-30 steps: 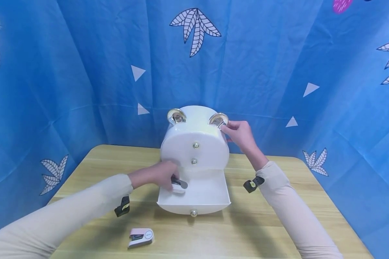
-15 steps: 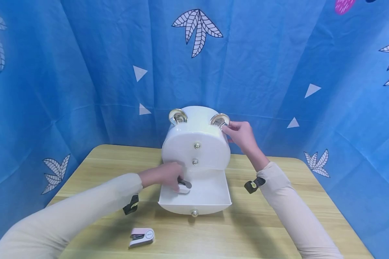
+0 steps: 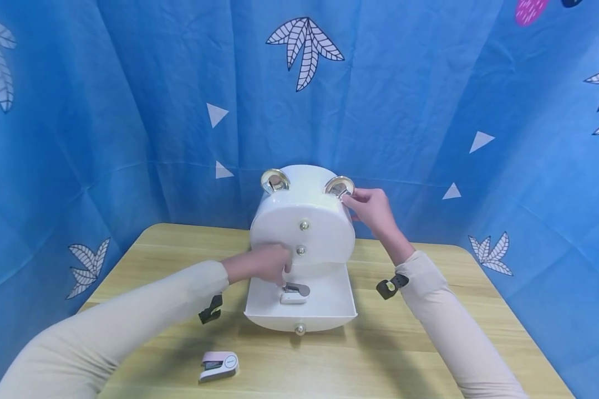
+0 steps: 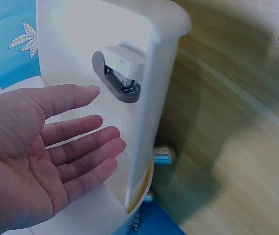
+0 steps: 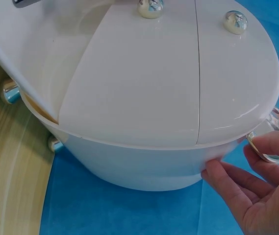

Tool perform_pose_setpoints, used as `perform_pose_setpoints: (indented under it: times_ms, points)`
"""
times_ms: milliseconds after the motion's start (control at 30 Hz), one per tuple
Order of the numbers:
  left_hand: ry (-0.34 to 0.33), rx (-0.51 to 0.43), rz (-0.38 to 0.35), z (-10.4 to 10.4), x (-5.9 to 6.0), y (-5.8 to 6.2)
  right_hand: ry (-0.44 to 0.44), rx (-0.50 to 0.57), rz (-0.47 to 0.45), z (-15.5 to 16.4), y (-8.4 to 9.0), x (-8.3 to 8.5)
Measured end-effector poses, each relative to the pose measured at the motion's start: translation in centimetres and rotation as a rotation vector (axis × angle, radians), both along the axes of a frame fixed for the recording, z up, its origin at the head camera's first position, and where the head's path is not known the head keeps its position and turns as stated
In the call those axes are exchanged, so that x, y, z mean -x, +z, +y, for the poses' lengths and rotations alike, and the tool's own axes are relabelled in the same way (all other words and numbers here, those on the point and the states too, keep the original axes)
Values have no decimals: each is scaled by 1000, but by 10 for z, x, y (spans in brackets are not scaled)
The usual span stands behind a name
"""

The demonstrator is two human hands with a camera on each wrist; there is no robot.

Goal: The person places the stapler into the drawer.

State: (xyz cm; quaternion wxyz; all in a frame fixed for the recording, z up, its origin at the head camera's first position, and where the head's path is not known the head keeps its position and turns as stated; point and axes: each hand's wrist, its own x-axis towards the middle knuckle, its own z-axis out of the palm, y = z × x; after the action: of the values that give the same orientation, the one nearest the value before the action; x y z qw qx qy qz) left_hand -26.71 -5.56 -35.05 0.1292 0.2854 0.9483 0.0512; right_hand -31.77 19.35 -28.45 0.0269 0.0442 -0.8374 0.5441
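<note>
A white drum-shaped storage box [image 3: 324,235] with round gold ears stands on the table, its bottom drawer [image 3: 331,302] pulled out. A small white stapler with a dark grey arm [image 3: 294,297] lies in that drawer. My left hand [image 3: 271,263] hovers over the drawer's left side. In the left wrist view its fingers [image 4: 88,144] are extended and hold nothing, with a gap between the thumb and the stapler [image 4: 124,63]. My right hand [image 3: 371,209] pinches the box's right ear [image 5: 275,134] between thumb and forefinger, other fingertips against the box's side.
A pink and white stapler [image 3: 219,366] lies on the wooden table [image 3: 409,332], in front and left of the drawer. Gold knobs stick out from the upper drawers and the pulled-out one [image 3: 300,329]. A blue patterned curtain [image 3: 404,111] surrounds the table's back and sides.
My left hand has carried the grey-armed stapler rightward in the drawer, let go of it and lifted slightly away. The right hand stays on the ear.
</note>
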Motion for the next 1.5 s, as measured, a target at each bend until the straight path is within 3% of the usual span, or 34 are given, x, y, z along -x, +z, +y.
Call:
perform_pose_setpoints:
  times_ms: [267,400,567,767,900,1167,1500]
  points:
    - [-1,22,13,0,-6,13,7,-13,12,-1,0,-1]
    - [-55,2,52,-9,-12,19,11,-8,8,-1,0,-2]
    - [-127,-90,83,-32,-25,26,19,1,8,-1,1,-3]
    - [-10,-123,42,-64,-44,35,18,-2,9,-2,2,-2]
    - [-7,-152,50,-82,-56,38,17,-4,-2,-1,2,-2]
    - [-43,-124,-38,-102,-75,24,16,1,-6,-1,1,-3]
    - [-59,-103,-185,-105,-98,-17,10,-6,-9,0,2,-3]
